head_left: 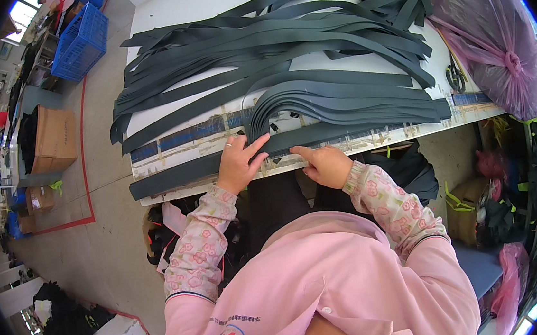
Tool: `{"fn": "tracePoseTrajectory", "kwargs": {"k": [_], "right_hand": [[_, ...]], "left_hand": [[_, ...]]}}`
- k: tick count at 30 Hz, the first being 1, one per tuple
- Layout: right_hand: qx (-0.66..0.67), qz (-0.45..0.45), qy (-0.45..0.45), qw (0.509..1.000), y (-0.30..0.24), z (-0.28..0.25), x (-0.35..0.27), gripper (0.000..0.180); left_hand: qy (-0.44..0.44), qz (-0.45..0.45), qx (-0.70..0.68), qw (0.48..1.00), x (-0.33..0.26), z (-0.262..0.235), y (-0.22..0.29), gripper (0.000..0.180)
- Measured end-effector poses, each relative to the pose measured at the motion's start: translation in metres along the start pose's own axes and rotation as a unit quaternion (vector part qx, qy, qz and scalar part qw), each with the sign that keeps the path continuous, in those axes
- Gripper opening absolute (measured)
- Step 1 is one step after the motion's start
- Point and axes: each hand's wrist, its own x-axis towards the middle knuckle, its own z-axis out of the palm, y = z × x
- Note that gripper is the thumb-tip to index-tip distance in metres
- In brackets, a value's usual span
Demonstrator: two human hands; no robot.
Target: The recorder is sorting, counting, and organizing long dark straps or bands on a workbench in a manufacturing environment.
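Note:
A long dark grey-green elastic strap (182, 175) lies flat along the front edge of the white table. My left hand (236, 164), with a ring on one finger, rests on this strap. Its index finger and thumb are spread, the index fingertip touching the bent-down end of a bundle of straps (333, 101). To the right, my right hand (328, 165) reaches over the table edge. Its index finger is stretched out onto the front strap, and the other fingers are partly curled and hidden. Neither hand visibly grips anything.
More straps (231, 47) lie in layers across the white table (163, 13). Scissors (455, 76) are at the right, beside a pink plastic bag (494, 29). A blue crate (81, 43) and a cardboard box (52, 140) stand off to the left.

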Motion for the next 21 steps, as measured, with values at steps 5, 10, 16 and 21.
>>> {"fn": "tracePoseTrajectory", "kwargs": {"k": [5, 10, 16, 21], "right_hand": [[-0.019, -0.019, 0.012, 1.000, 0.005, 0.001, -0.001, 0.052], [-0.045, -0.014, 0.018, 0.999, 0.010, -0.001, -0.005, 0.054], [0.012, -0.005, -0.073, 0.997, -0.012, -0.021, 0.011, 0.069], [0.026, 0.014, 0.071, 0.997, -0.015, -0.030, 0.038, 0.062]], "left_hand": [[0.005, 0.003, 0.001, 1.000, 0.001, 0.001, 0.001, 0.046], [-0.003, 0.008, -0.004, 1.000, 0.008, 0.005, 0.005, 0.046], [0.015, 0.006, 0.009, 1.000, -0.010, -0.007, 0.002, 0.049], [0.020, 0.036, 0.022, 0.999, 0.002, 0.003, 0.003, 0.048]]}}
